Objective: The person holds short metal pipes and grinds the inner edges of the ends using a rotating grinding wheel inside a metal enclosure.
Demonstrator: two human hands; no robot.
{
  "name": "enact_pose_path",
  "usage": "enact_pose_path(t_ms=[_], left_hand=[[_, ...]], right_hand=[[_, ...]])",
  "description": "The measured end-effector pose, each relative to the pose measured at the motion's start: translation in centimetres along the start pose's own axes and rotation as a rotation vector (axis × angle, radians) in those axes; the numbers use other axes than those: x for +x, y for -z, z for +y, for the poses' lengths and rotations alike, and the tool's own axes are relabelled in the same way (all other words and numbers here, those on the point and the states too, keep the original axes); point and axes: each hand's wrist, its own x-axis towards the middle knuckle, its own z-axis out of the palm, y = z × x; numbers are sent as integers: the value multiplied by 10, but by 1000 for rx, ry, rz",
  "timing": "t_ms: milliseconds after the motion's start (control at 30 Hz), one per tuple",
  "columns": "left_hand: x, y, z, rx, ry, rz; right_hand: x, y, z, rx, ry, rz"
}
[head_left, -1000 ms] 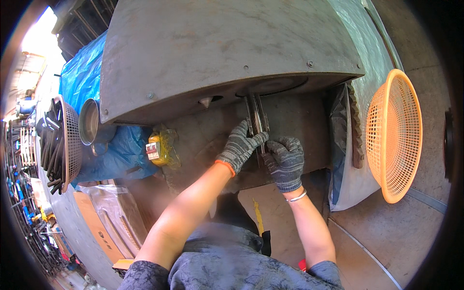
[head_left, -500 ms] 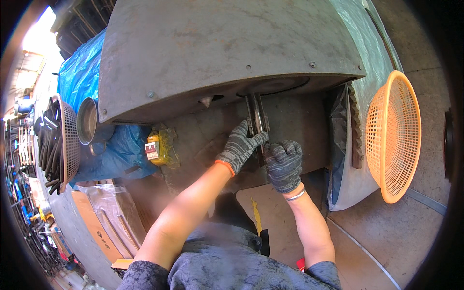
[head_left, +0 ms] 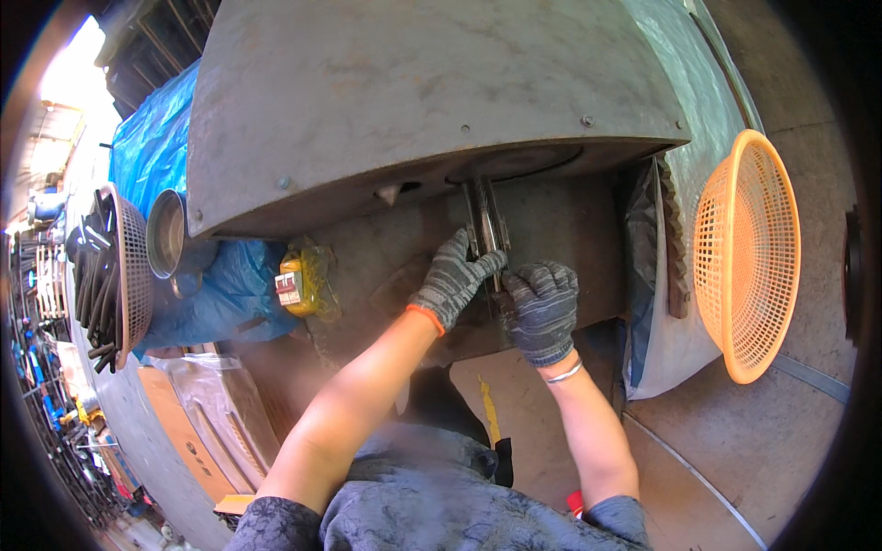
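Note:
Both my hands wear grey striped knit gloves. My left hand (head_left: 454,278), with an orange cuff, has its fingers and thumb closed on the near part of a narrow shiny metal channel (head_left: 481,213). The channel runs out from under the grey metal housing (head_left: 432,78). Just right of the channel's near end, my right hand (head_left: 540,310) is closed, its fingers curled and its thumb side toward the channel. Whatever its fingers hold is hidden or too small to name. A thin dark rod end shows between the two hands.
At the left stand a basket of short black tubes (head_left: 99,275), a metal pot (head_left: 167,235) and a plastic-wrapped yellow switch box (head_left: 299,283) on blue sheeting. An orange plastic basket (head_left: 749,257) is at the right. A toothed metal strip (head_left: 673,243) hangs beside grey sheeting.
My right hand has shifted slightly, and its fingers have changed their curl near the channel's end. My left hand keeps its hold on the channel. The whole view has moved a little.

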Motion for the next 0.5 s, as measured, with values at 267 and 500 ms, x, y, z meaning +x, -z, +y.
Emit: enact_pose_path(t_ms=[267,500], left_hand=[[-1,2,3,64,44,2],[-2,-1,-1,-13,-5,42]], right_hand=[[-19,-25,0,13,-49,175],[-10,-17,-1,25,-35,101]])
